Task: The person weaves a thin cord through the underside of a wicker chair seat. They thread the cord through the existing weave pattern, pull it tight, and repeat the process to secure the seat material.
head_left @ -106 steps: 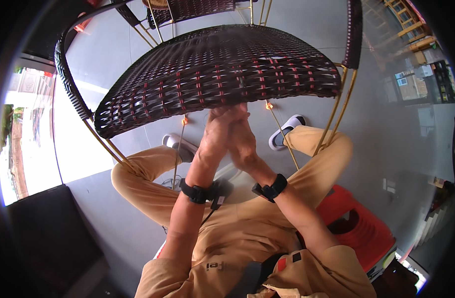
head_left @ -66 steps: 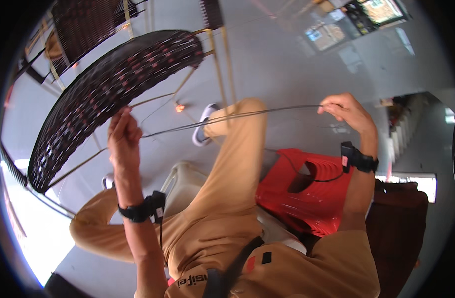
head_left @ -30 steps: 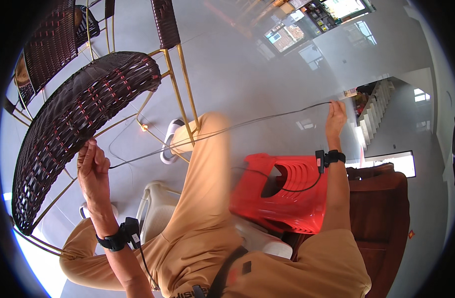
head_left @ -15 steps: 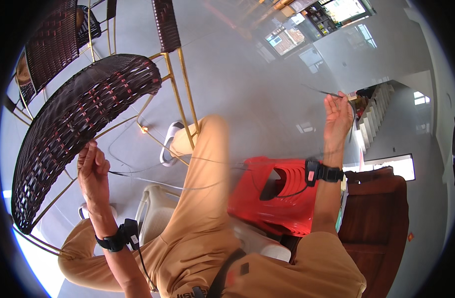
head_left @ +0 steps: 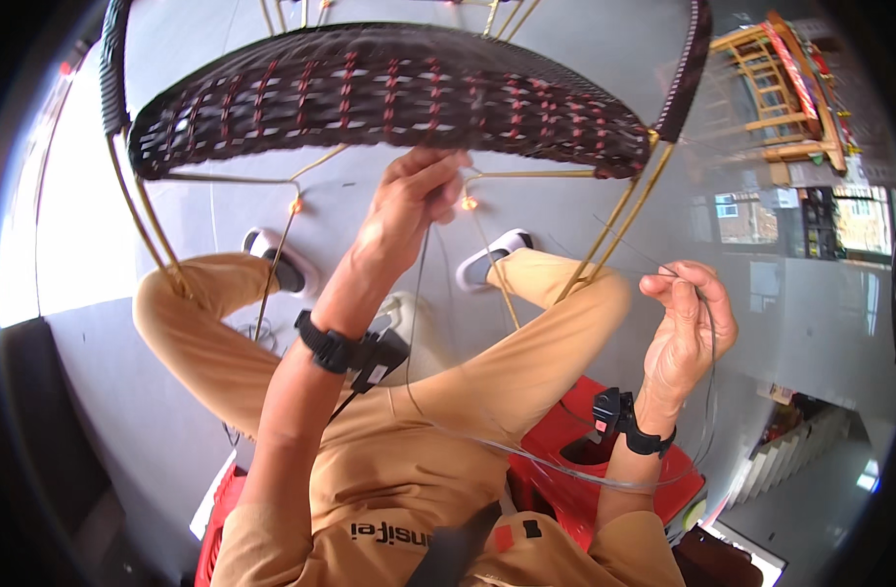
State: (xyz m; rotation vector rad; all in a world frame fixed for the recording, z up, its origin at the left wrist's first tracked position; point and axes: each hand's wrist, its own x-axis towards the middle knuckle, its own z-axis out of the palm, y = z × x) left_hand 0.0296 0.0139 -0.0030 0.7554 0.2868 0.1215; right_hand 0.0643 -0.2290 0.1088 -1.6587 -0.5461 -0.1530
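A curved dark woven panel with red accents (head_left: 389, 103) spans the upper middle on a gold metal frame (head_left: 624, 220). My left hand (head_left: 414, 196) is closed in a pinch at the panel's lower edge, holding a thin dark strand where it meets the weave; the fingertips are partly hidden. From there the strand (head_left: 424, 245) hangs in a wide loop over my lap and rises on the right to my right hand (head_left: 688, 318). That hand is raised with bent fingers around the strand, its loose end sticking out leftward.
My bent legs (head_left: 203, 323) flank the frame. A red plastic stool (head_left: 556, 421) lies at my lower right, a pale plastic seat (head_left: 404, 318) under me. Wooden furniture (head_left: 781, 98) stands at upper right; white steps (head_left: 781, 455) show at lower right. Bright light fills the left.
My right hand drew the strand out rightward from the weave, then lowered it into a slack loop. The view has turned back, bringing the panel to the middle. My left hand stays at its edge.
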